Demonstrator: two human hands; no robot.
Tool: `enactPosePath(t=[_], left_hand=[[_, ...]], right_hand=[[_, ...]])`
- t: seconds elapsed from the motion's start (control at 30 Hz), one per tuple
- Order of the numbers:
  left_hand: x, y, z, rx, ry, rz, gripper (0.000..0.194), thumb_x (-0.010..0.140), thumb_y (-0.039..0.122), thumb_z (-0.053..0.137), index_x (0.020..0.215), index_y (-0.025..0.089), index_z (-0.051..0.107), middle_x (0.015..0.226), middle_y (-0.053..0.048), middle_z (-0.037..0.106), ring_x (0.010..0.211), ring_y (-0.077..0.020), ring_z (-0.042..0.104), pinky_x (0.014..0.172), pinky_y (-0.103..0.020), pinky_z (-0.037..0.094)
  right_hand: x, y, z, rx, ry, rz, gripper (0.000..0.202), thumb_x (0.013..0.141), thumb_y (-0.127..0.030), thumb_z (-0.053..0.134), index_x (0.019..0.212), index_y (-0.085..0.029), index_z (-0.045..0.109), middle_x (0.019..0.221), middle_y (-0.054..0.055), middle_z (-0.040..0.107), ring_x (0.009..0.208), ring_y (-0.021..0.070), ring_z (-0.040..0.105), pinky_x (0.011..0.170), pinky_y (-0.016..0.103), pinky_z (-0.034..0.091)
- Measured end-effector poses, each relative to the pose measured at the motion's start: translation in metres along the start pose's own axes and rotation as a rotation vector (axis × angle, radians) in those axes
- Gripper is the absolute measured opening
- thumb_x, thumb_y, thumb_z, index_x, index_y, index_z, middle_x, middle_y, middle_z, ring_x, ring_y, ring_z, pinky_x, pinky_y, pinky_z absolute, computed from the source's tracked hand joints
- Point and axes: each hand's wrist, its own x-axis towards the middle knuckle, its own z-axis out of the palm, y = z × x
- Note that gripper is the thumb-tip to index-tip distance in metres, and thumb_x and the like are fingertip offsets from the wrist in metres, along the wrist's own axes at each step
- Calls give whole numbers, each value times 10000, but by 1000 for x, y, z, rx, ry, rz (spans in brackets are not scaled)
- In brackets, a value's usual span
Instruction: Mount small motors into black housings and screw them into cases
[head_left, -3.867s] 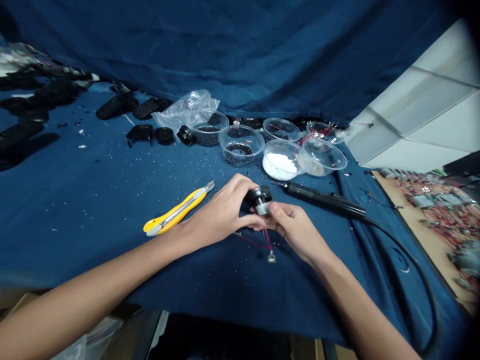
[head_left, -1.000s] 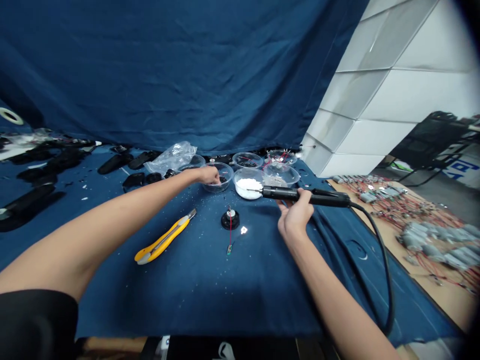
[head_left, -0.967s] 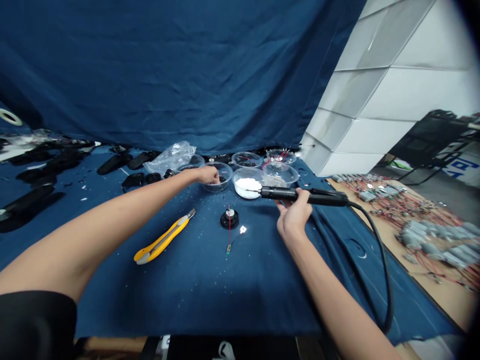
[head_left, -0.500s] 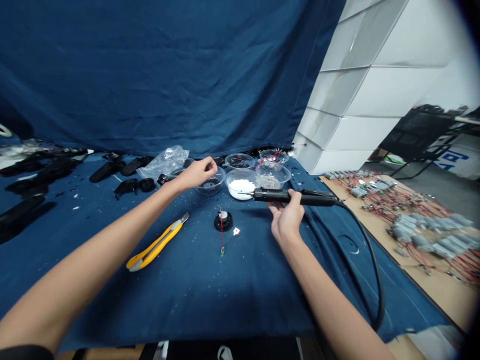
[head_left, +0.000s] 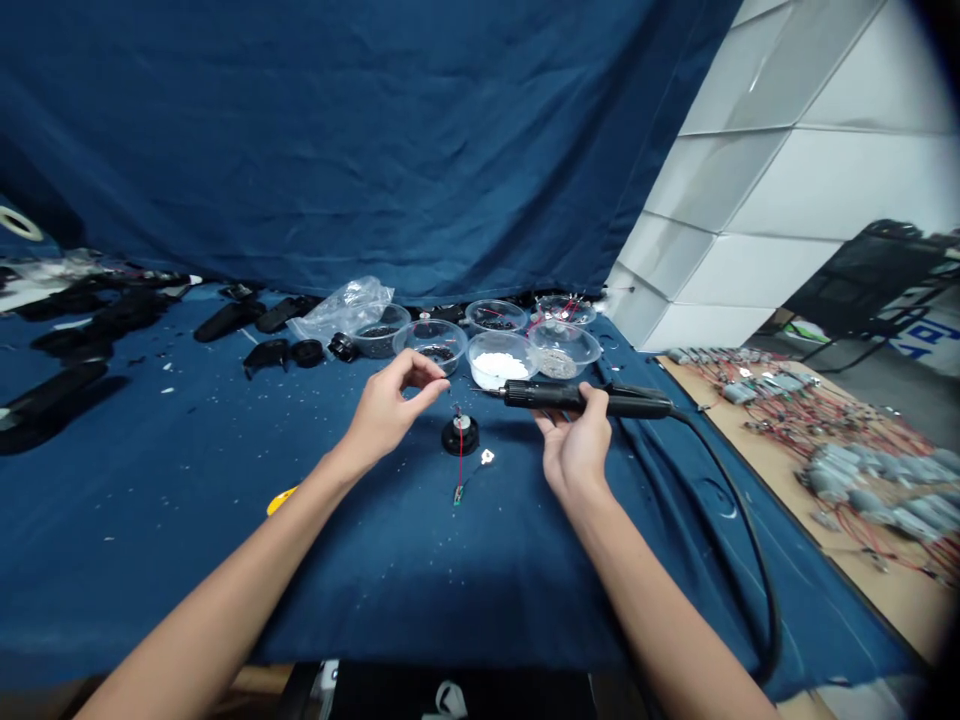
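My right hand (head_left: 577, 445) is wrapped round a black electric screwdriver (head_left: 551, 396), held level with its bit pointing left and its cable trailing right. My left hand (head_left: 394, 405) pinches thumb and forefinger together; a tiny dark thing seems to be at the fingertips, too small to name. Just right of and below those fingers, a round black part with a small motor (head_left: 460, 428) stands on the blue cloth. A red wire runs from it to a small green circuit board (head_left: 458, 494), and a small whitish metal piece (head_left: 487, 457) lies beside it.
Clear bowls stand behind, one with white bits (head_left: 499, 370), one with small dark parts (head_left: 435, 350). A yellow cutter (head_left: 281, 500) is partly hidden by my left forearm. Black casings (head_left: 229, 318) lie left. Wired motors (head_left: 862, 480) cover a board at right.
My left hand has come back from the bowl of dark parts, toward me and right, close to the screwdriver's tip. My right hand keeps the screwdriver nearly in place. The view has shifted slightly.
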Motion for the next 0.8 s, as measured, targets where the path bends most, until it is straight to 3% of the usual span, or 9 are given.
enactPosePath(t=[0.33,0.53,0.8], left_hand=[[-3,1,8,1,-83,-19,146,827,303,655,814,178,581,796,-9,636,731,-132,586,718,-272,468],[-8,-3,14,-230,-96,-30,139,826,258,650,814,172,542,939,-51,692,879,-160,657,801,-306,529],[-9,0,18,-409,-136,-119,196,809,237,655,769,173,474,943,-76,722,840,-170,700,787,-340,581]], right_hand=[[-11,-2,2,33,-73,46,176,775,-344,590,819,-199,501,749,-14,578,760,165,609,754,397,555],[-17,-1,3,28,-81,47,189,763,-336,611,803,-205,482,727,-22,561,749,170,603,728,390,559],[-18,2,2,18,-84,115,177,791,-347,582,809,-199,486,714,-20,575,731,161,605,721,363,557]])
